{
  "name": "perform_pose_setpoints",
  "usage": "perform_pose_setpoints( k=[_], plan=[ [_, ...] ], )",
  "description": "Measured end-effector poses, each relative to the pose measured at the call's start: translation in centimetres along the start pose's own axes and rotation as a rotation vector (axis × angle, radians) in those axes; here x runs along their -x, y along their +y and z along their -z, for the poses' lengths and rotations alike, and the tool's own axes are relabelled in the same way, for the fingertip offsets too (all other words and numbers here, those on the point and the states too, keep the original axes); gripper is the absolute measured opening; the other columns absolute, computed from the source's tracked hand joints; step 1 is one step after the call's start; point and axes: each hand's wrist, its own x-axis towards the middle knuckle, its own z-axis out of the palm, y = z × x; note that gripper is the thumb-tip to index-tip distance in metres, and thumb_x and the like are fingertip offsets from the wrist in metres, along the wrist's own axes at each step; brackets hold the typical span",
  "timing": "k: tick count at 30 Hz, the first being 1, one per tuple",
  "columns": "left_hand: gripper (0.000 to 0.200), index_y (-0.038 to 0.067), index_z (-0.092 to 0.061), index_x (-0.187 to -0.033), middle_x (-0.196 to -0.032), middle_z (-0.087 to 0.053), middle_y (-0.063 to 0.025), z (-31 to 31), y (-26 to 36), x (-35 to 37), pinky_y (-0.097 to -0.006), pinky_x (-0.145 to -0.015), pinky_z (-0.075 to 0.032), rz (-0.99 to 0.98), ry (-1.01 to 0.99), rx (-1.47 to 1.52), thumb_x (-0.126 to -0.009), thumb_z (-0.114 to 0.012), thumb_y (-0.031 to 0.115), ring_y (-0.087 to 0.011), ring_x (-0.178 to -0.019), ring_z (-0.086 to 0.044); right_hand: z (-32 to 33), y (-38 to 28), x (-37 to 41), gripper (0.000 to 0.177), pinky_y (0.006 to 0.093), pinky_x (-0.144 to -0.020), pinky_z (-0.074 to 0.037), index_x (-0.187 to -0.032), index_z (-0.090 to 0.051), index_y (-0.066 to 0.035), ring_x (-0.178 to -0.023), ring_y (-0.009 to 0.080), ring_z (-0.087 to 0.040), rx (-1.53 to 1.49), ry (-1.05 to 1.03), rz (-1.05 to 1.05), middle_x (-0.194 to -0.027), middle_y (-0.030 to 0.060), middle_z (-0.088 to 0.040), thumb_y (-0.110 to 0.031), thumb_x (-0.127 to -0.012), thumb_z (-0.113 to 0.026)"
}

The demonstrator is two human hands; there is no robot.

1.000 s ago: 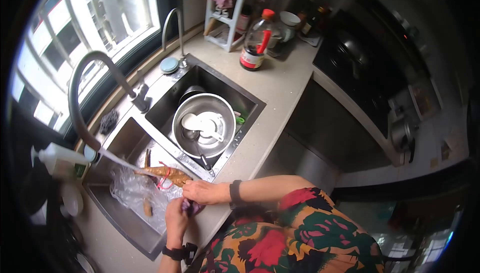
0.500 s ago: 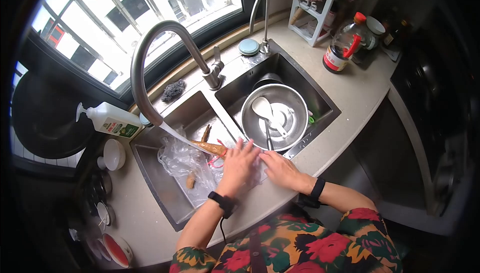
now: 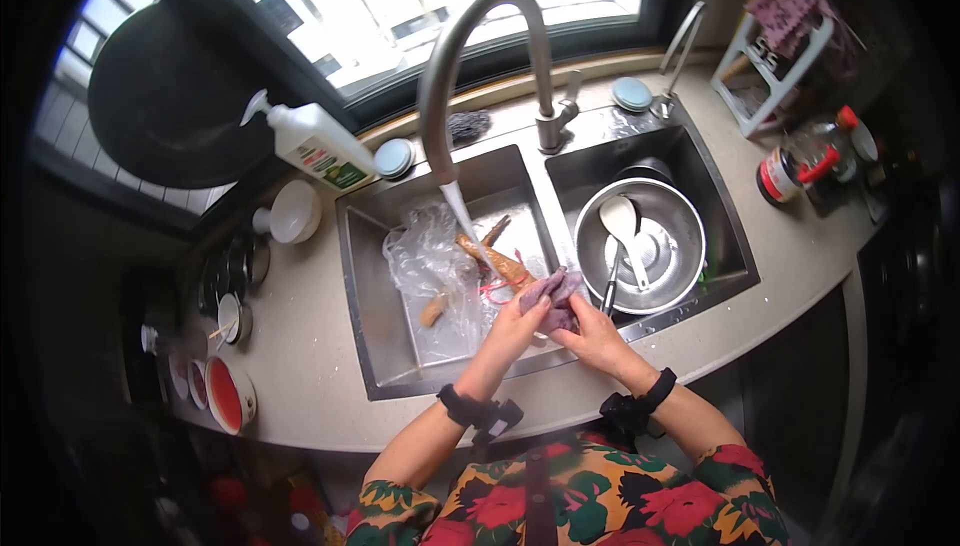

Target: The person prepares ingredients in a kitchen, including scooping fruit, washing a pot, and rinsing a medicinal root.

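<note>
Left hand [image 3: 515, 318] and right hand [image 3: 592, 334] meet above the front end of the divider between the two basins of the stainless steel double sink [image 3: 352, 276]; fingers [image 3: 535, 301] of both hands curled closed around a purple elongated root [image 3: 555, 288], left hand gripping from the left, right hand from below and the right; root held tilted, just beside the rim of the round steel bowl [image 3: 675, 236]; black band on each wrist. Tall curved steel faucet [image 3: 470, 36] running; thin water stream [image 3: 458, 211] falls into the left basin onto an orange-brown tapered root [image 3: 498, 264], which has a red band [image 3: 495, 291] round it and touches the left hand's fingertips. Crumpled clear plastic bag [image 3: 425, 261] spread over the left basin floor; a smaller brown root piece [image 3: 433, 310] lies on it. Steel bowl sits in the right basin with a white plastic ladle [image 3: 622, 221] inside. On the table: white pump bottle with green label [image 3: 315, 146] behind the left basin; small white bowl [image 3: 293, 211] near it; dark sauce bottle with red cap [image 3: 800, 161] well to the right; red-lined bowl [image 3: 228, 394] at far left.
</note>
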Motion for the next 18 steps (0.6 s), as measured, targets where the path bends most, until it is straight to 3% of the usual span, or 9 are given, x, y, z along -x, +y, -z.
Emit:
perform_pose_setpoints(
  k=[2, 4, 5, 8, 10, 12, 14, 17, 18],
  plan=[
    [0.03, 0.002, -0.047, -0.115, -0.103, -0.057, -0.0037, 1.3, 0.1, 1.8, -0.0212, -0.063, -0.049, -0.014, 0.054, 0.038, -0.087, -0.044, 0.014, -0.0089, -0.082, -0.056, -1.0, -1.1, 0.2, 0.04, 0.0358, -0.074, -0.044, -0.11, -0.048, -0.001, -0.088, 0.0302, -0.056, 0.032, -0.052, -0.021, -0.096, 0.017, -0.056, -0.015, -0.074, -0.058],
    [0.032, 0.004, -0.047, -0.115, -0.101, -0.057, -0.005, 3.4, 0.8, 4.1, -0.0212, -0.052, -0.048, 0.158, 0.328, 0.121, -0.088, -0.043, 0.019, -0.0094, -0.08, -0.057, -2.8, -1.7, 0.0, 0.035, 0.0352, -0.072, -0.044, -0.106, -0.052, -0.002, -0.084, 0.0287, -0.057, 0.063, -0.116, -0.03, -0.093, 0.0158, -0.057, -0.015, -0.074, -0.058],
    [0.031, 0.005, -0.049, -0.112, -0.092, -0.058, -0.0049, 5.1, -0.2, 4.9, -0.019, -0.041, -0.044, 0.19, 0.422, 0.135, -0.088, -0.043, 0.023, -0.0085, -0.069, -0.056, -3.7, -1.8, 0.0, 0.031, 0.0345, -0.07, -0.045, -0.103, -0.054, -0.001, -0.081, 0.027, -0.058, 0.046, -0.135, 0.011, -0.093, 0.015, -0.057, -0.015, -0.075, -0.058],
    [0.03, 0.005, -0.05, -0.109, -0.082, -0.056, -0.0043, 10.7, -0.5, 8.2, -0.0163, -0.039, -0.04, 0.182, 0.608, 0.026, -0.087, -0.044, 0.024, -0.0083, -0.058, -0.054, -5.7, -3.4, 0.0, 0.028, 0.033, -0.068, -0.045, -0.1, -0.056, -0.001, -0.073, 0.0237, -0.059, 0.083, -0.152, 0.103, -0.09, 0.0145, -0.057, -0.015, -0.076, -0.057],
    [0.03, 0.006, -0.048, -0.111, -0.079, -0.057, -0.0044, 14.1, 0.5, 10.1, -0.0147, -0.037, -0.038, -0.14, 0.772, 0.031, -0.087, -0.045, 0.024, -0.0064, -0.059, -0.054, -6.4, -4.1, -0.1, 0.028, 0.033, -0.068, -0.045, -0.1, -0.056, -0.002, -0.072, 0.024, -0.058, 0.055, -0.122, 0.12, -0.09, 0.0145, -0.057, -0.015, -0.076, -0.057],
    [0.037, 0.003, -0.044, -0.115, -0.091, -0.056, -0.0079, 18.5, 3.9, 12.7, -0.0186, -0.05, -0.044, -0.168, 0.859, -0.009, -0.084, -0.052, 0.021, -0.01, -0.072, -0.056, -6.7, -3.2, -1.1, 0.027, 0.0317, -0.068, -0.045, -0.101, -0.056, -0.002, -0.071, 0.0227, -0.058, 0.082, -0.073, 0.128, -0.087, 0.0145, -0.058, -0.014, -0.077, -0.056],
    [0.048, -0.001, -0.039, -0.119, -0.105, -0.05, -0.0117, 20.0, 7.9, 13.1, -0.0236, -0.065, -0.046, -0.399, 1.235, -0.119, -0.079, -0.059, 0.017, -0.0132, -0.085, -0.053, -6.9, -2.5, -2.2, 0.027, 0.0306, -0.067, -0.045, -0.102, -0.055, -0.001, -0.07, 0.0208, -0.058, -0.081, 0.083, -0.021, -0.082, 0.0143, -0.058, -0.014, -0.078, -0.054],
    [0.058, -0.003, -0.032, -0.124, -0.092, -0.053, -0.0067, 23.4, 3.6, 10.4, -0.0235, -0.065, -0.044, -0.61, 1.156, -0.345, -0.076, -0.061, 0.014, -0.0104, -0.077, -0.053, -6.7, -3.5, -2.1, 0.027, 0.025, -0.061, -0.046, -0.105, -0.053, 0.0, -0.072, 0.0132, -0.056, -0.129, 0.093, -0.041, -0.083, 0.0081, -0.058, -0.01, -0.081, -0.052],
    [0.057, -0.003, -0.032, -0.124, -0.097, -0.052, -0.0105, 21.4, 2.8, 9.8, -0.0248, -0.067, -0.045, -0.37, 1.027, -0.185, -0.076, -0.06, 0.013, -0.014, -0.081, -0.054, -6.5, -3.7, -2.0, 0.026, 0.0226, -0.059, -0.048, -0.107, -0.051, 0.0, -0.075, 0.0103, -0.055, -0.193, 0.063, -0.117, -0.089, 0.0052, -0.057, -0.01, -0.083, -0.051]
  ],
)
